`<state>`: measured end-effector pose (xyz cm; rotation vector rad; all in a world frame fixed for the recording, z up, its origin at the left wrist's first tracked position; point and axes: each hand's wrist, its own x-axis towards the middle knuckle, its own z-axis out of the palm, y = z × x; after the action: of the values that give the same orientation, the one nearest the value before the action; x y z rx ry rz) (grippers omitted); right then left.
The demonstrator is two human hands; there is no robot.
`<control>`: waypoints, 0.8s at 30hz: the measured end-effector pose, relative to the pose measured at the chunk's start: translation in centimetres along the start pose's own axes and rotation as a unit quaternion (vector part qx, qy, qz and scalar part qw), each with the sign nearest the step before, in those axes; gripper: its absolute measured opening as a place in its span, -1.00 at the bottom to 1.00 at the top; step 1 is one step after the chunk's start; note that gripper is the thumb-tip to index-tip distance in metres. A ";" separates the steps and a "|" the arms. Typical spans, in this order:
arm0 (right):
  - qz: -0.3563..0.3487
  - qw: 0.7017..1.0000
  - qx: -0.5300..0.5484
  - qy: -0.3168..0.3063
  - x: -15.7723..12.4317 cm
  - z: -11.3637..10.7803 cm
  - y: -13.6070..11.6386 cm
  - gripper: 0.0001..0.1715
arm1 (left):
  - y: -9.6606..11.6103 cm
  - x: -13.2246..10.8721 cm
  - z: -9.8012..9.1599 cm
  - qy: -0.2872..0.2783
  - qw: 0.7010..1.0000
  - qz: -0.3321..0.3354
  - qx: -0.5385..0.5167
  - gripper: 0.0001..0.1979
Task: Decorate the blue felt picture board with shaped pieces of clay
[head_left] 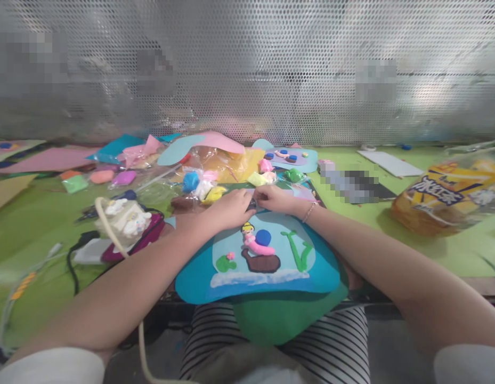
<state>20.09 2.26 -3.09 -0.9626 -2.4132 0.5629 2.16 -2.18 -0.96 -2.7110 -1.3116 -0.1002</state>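
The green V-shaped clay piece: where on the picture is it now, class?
In the head view, the green V-shaped clay piece is on the right side of the light-blue panel, right of the brown clay shape and near the white strip.

Clock centre taken as the clay pic (279, 229), 1 pc; on it are seen 1 pink figure (261, 247), 1 blue disc (264, 237), 1 brown shape (267, 264). 2 hands: left hand (233, 208) at 11 o'c, right hand (276, 199) approx 12–1, w/ 1 bracelet (309, 212) worn. 4 packs counted at 10 o'c: 1 orange pack (69, 174), 1 lt-green pack (75, 184), 1 salmon pack (102, 176), 1 purple pack (123, 178). 1 white card (391, 163) at 2; 1 btl (443, 196) at 2–3.
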 end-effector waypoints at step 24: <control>0.003 1.000 0.011 -0.013 -0.1 -0.1 -0.1 -0.86 | -0.1 0.0 0.1 0.007 1.000 0.003 0.003 -0.72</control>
<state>20.17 2.20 -2.95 -0.9596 -2.4227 0.6049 2.10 -2.06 -1.10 -2.7048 -1.2974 -0.1151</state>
